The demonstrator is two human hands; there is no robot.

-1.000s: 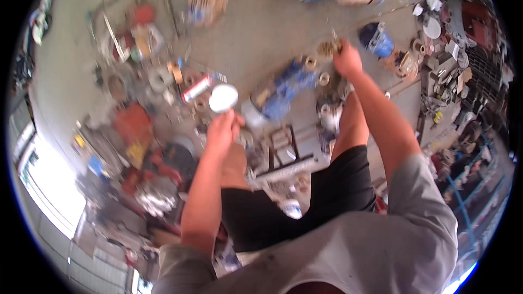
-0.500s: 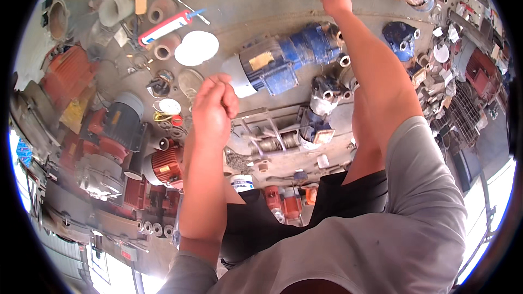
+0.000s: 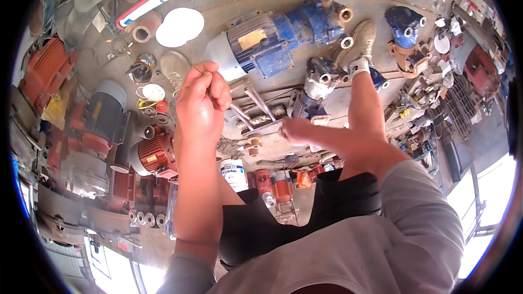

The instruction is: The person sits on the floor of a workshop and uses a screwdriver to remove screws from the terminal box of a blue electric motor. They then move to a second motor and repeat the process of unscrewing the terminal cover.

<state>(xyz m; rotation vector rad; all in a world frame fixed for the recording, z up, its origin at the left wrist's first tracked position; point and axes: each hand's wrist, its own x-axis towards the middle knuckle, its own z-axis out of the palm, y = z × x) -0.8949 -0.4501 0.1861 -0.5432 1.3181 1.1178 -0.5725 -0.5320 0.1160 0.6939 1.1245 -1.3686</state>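
Note:
My left hand [image 3: 202,98] is raised in front of the grey end of a blue motor-and-pump unit [image 3: 275,43] lying on the floor. Its fingers are curled in a closed pinch, and whatever they may hold is hidden. Low over the middle of the floor, my right hand [image 3: 297,132] is smeared by motion, so its fingers cannot be made out. Nearest to it are a metal frame with bars [image 3: 257,106] and a smaller pump part partly wrapped in clear plastic [image 3: 318,81].
A red and white sealant tube [image 3: 146,6] and a white disc-like piece [image 3: 180,26] are at the far left. Grey and red motors [image 3: 103,111] crowd the left side. A white bucket [image 3: 233,173] stands near my legs. Scrap parts [image 3: 419,92] and a metal grid [image 3: 460,106] lie right.
My right hand has drawn back from the pale cup at the far side to the middle, and the cup has left view. My left hand stays raised and closed; the view has shifted.

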